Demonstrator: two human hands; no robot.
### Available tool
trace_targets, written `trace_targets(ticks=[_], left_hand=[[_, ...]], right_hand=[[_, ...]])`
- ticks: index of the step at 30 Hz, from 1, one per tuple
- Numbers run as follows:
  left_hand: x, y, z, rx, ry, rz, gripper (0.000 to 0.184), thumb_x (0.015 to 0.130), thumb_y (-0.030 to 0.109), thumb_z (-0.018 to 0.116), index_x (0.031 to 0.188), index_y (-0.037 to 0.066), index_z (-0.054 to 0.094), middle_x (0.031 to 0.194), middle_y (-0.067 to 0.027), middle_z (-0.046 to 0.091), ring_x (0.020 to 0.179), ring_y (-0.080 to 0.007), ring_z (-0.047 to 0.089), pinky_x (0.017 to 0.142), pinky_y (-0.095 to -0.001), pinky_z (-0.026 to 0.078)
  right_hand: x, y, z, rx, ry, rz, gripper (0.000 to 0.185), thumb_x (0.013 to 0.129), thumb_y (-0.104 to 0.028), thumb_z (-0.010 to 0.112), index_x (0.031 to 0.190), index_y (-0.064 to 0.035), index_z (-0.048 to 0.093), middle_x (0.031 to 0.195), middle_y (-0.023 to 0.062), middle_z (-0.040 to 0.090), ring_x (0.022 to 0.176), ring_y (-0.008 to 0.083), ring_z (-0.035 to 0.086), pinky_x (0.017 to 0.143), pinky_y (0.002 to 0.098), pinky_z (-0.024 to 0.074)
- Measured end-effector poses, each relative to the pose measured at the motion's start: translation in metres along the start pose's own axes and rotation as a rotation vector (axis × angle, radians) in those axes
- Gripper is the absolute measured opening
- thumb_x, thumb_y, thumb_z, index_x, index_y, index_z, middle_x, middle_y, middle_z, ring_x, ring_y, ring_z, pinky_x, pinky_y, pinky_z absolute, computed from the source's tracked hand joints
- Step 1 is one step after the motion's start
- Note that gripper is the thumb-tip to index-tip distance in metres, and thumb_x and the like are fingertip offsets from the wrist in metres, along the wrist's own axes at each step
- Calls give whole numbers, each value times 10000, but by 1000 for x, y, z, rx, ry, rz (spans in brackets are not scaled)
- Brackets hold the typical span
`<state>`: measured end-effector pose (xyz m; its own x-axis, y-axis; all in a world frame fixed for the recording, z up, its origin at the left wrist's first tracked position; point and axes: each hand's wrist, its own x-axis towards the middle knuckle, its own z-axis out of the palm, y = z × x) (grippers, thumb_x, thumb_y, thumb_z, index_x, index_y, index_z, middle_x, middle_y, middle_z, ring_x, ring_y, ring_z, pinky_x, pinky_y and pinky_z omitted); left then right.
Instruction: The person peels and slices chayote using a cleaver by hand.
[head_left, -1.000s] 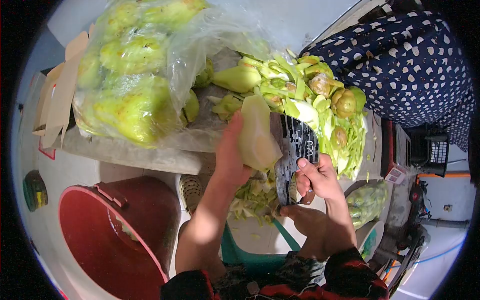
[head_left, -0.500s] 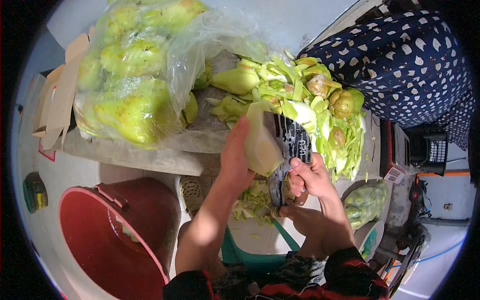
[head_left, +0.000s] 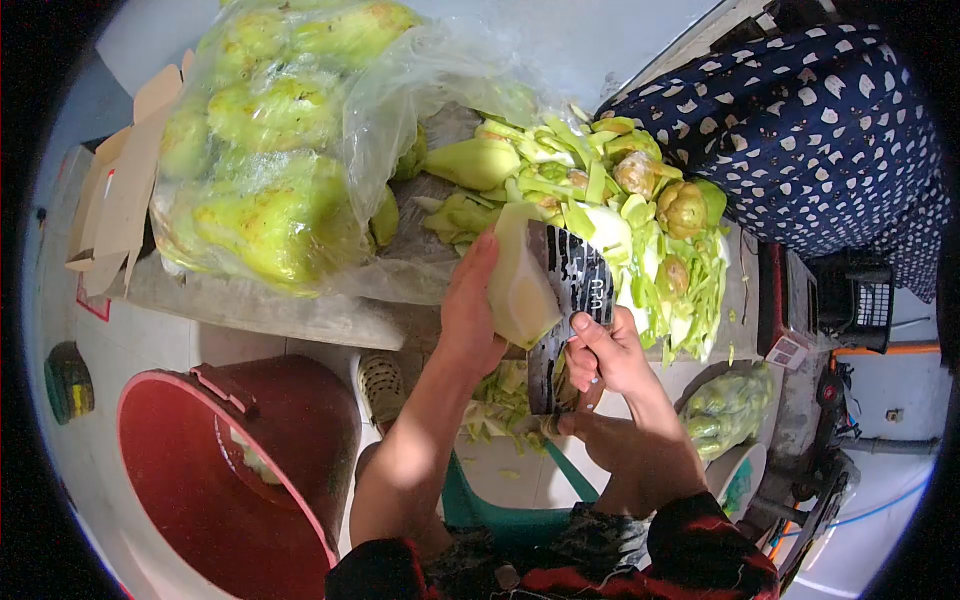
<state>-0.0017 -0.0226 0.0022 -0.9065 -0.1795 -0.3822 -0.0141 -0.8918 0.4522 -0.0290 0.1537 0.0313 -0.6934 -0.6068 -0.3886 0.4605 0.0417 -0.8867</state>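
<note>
On the counter (head_left: 300, 318), a plastic bag (head_left: 395, 95) with produce (head_left: 270, 215) in it lies at the left, a cardboard box (head_left: 122, 195) just left of it. Right of the bag is a heap of peelings (head_left: 640, 240); a co-worker's garment (head_left: 800, 135) is at its far right side. On the floor (head_left: 230, 342) before the counter, a bucket (head_left: 325, 400) stands left, loose peelings (head_left: 497, 405) lie mid-way, and a filled bag (head_left: 730, 408) rests right.

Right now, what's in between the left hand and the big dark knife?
A pale peeled fruit! The left hand holds one side, and the dark knife is right by the other. The head view shows it.
</note>
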Motion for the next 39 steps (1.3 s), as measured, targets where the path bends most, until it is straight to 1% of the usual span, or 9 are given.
trace_targets(ticks=[8, 11, 13, 20, 23, 26, 27, 31, 39], left_hand=[[-4, 9, -4, 40, -12, -13, 452, 956, 420, 482, 1270, 95, 498, 1104, -80, 597, 964, -218, 592, 852, -390, 497], [-12, 8, -9, 105, -233, 35, 458, 938, 431, 502, 1244, 91, 507, 1097, -85, 599, 955, -225, 596, 847, -405, 499], [-8, 12, 2, -96, -112, -198, 484, 912, 460, 523, 1218, 85, 514, 1079, -91, 604, 947, -239, 605, 843, -421, 504], [-2, 6, 2, -148, -197, -266, 463, 943, 452, 485, 1215, 78, 499, 1047, -98, 601, 936, -218, 613, 818, -374, 509], [-5, 8, 4, -8, -73, -210, 501, 936, 510, 457, 1226, 103, 496, 1055, -124, 605, 947, -247, 610, 826, -399, 512], [9, -2, -4, -96, -135, 205, 560, 941, 561, 411, 1308, 139, 396, 1030, -117, 592, 955, -267, 601, 787, -416, 531], [10, -1, 0, -86, -127, 198, 560, 941, 561, 411, 1308, 139, 396, 1030, -117, 592, 955, -267, 601, 787, -416, 531], [6, -3, 1, -49, -25, 498, 628, 917, 573, 419, 1336, 112, 334, 1075, -97, 535, 980, -233, 561, 790, -404, 516], [7, -3, -4, -83, -117, 681, 736, 863, 636, 475, 1298, 61, 330, 1098, -121, 504, 1012, -243, 530, 806, -397, 507]], right_hand=[[2, 6, 3, 2, 19, -12, 310, 980, -246, 523, 747, -61, 432, 495, 9, 384, 385, 121, 418, 359, 286, 377], [0, 0, -3, 126, -54, 63, 301, 977, -232, 525, 746, -69, 423, 501, 5, 372, 386, 125, 411, 358, 289, 368], [4, -8, -7, 160, -67, 146, 293, 976, -227, 525, 749, -73, 422, 511, 3, 363, 393, 128, 406, 360, 291, 361], [0, -32, -31, 46, -102, 230, 217, 935, -142, 590, 770, -59, 475, 509, -10, 385, 405, 104, 423, 362, 283, 380], [-6, -34, -44, -231, -48, -36, 213, 937, -149, 588, 776, -40, 500, 514, 19, 504, 403, 98, 482, 366, 261, 395], [-11, -20, -12, -488, 246, -310, 218, 935, -141, 575, 767, -16, 518, 514, 43, 534, 428, 114, 520, 394, 283, 428], [-11, -16, -4, -899, 346, -462, 158, 890, -99, 597, 790, 7, 536, 528, 85, 535, 447, 182, 546, 409, 326, 438], [-23, 6, 29, -1195, 158, -778, 185, 707, -16, 640, 861, 28, 548, 695, 174, 547, 588, 349, 583, 505, 424, 475], [-31, 0, 45, -1269, 9, -648, 334, 619, -61, 682, 902, -23, 509, 789, 149, 486, 643, 357, 570, 553, 450, 485]])
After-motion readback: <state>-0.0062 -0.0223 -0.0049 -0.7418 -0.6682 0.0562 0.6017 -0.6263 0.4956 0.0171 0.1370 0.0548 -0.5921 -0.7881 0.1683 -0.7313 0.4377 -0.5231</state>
